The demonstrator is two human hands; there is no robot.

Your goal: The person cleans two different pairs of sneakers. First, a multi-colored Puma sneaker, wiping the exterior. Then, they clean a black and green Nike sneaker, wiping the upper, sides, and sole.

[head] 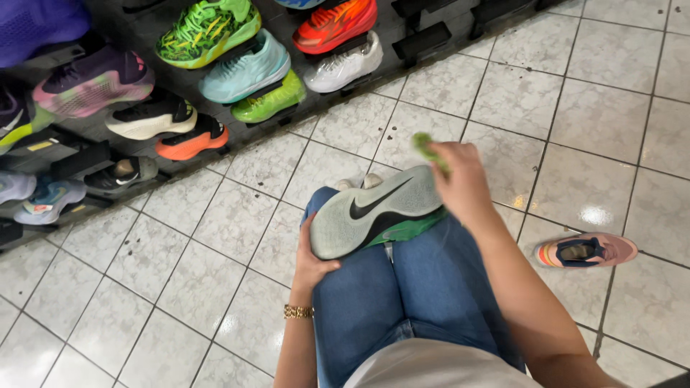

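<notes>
we're looking straight down at a person seated in blue jeans (374, 302), and there's a shoe (377, 210) lying across the lap, sole turned up to the camera. pale grey-white sole, a black curved mark across it, a bit of green upper peeking out under the near edge. its long axis runs roughly left to right across the thighs, tilted so the end by the right hand sits a little farther from the body; which end is the toe i can't tell for sure.

left hand (313, 259) is at the shoe's left end, fingers curled around that rounded end and pressing it onto the thigh, a gold bracelet (297, 312) on the wrist just below. right hand (460, 183) is at the shoe's other end, fingers closed on a small green cloth (428, 149) held just above that end of the sole; the motion blur there hides whether the cloth is touching the sole.

beyond the shoe, past the knees, white tiled floor (215, 237) runs to a dark wall rack (86, 136) loaded with bright sneakers: green, teal, orange, white, pink. to the right of the shoe, well apart on the floor, a lone pink sneaker (586, 250) sits with its opening up.
</notes>
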